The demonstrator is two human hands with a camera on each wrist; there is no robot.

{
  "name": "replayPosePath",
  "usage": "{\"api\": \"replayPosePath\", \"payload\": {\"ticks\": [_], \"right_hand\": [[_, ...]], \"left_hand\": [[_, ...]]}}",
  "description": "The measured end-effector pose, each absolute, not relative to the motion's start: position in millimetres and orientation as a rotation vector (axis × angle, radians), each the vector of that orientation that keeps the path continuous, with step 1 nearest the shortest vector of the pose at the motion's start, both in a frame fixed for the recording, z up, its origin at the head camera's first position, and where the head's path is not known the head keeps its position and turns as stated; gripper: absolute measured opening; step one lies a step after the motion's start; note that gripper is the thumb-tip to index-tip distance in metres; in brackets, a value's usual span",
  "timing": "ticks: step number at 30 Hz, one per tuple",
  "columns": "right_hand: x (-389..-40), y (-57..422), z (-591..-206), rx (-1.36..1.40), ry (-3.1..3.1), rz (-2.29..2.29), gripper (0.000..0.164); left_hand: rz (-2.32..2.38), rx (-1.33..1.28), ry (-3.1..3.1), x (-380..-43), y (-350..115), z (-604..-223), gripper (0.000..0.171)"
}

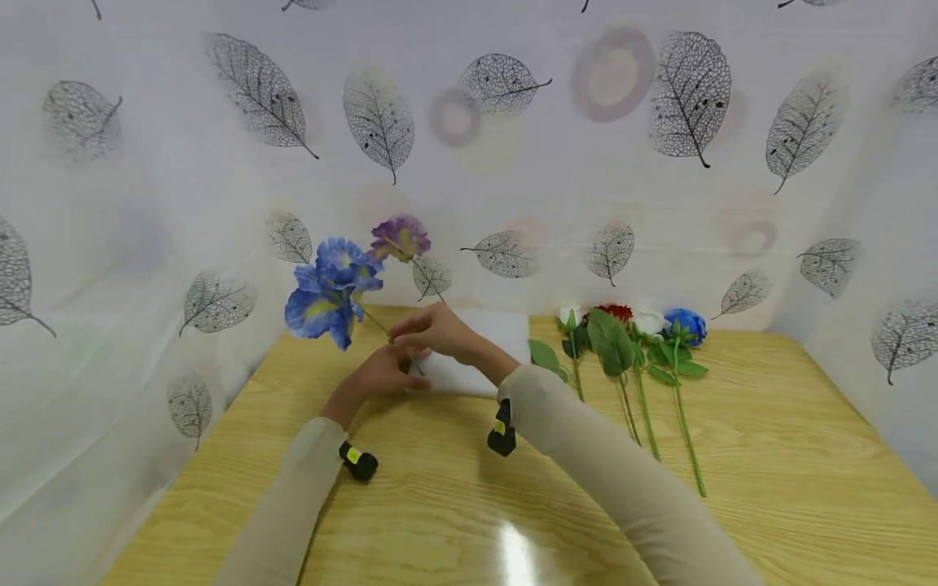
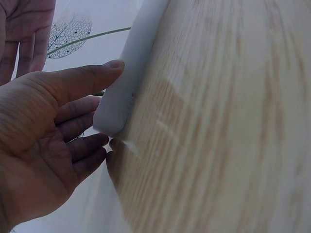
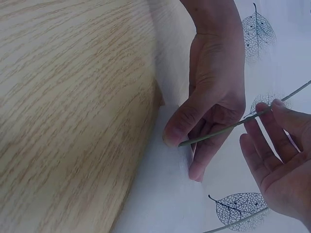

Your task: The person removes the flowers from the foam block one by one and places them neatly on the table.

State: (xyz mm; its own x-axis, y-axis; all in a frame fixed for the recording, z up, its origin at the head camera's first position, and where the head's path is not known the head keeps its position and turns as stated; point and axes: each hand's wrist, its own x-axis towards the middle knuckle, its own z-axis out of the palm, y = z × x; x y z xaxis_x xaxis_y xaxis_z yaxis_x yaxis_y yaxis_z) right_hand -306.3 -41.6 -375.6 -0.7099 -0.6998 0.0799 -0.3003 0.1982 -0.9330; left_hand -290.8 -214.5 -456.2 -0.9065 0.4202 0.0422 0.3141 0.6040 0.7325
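My right hand (image 1: 443,334) pinches the green stem (image 3: 228,128) of a blue iris (image 1: 330,297) between thumb and fingertips. The flower leans up to the left, and the stem's lower end is close to my left thumb in the right wrist view. My left hand (image 1: 374,378) holds the left end of a white block (image 2: 114,109), thumb over its edge and fingers around the end; some fingertips are hidden. A purple iris (image 1: 401,238) stands behind my right hand. The hand covers the lower part of its stem (image 1: 434,281).
On the right of the wooden table (image 1: 791,423) lie a red flower (image 1: 614,312), white flowers (image 1: 648,321) and a blue rose (image 1: 685,324), their stems pointing toward me. A white leaf-patterned curtain (image 1: 513,163) encloses the table's back and sides.
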Motion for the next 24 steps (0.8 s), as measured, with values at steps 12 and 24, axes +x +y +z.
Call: {"api": "replayPosePath", "payload": {"ticks": [12,24], "right_hand": [[-292.1,-39.7,-364.4,-0.875,2.162,-1.563,0.02],[-309.5,-42.2,-384.0,-0.902,2.175,-1.563,0.019]], "left_hand": [[1.163,0.74,2.704,-292.8,-216.5,-460.5,0.051],[1.144,0.865,2.718,-297.0,-214.1,-459.7,0.048]]}}
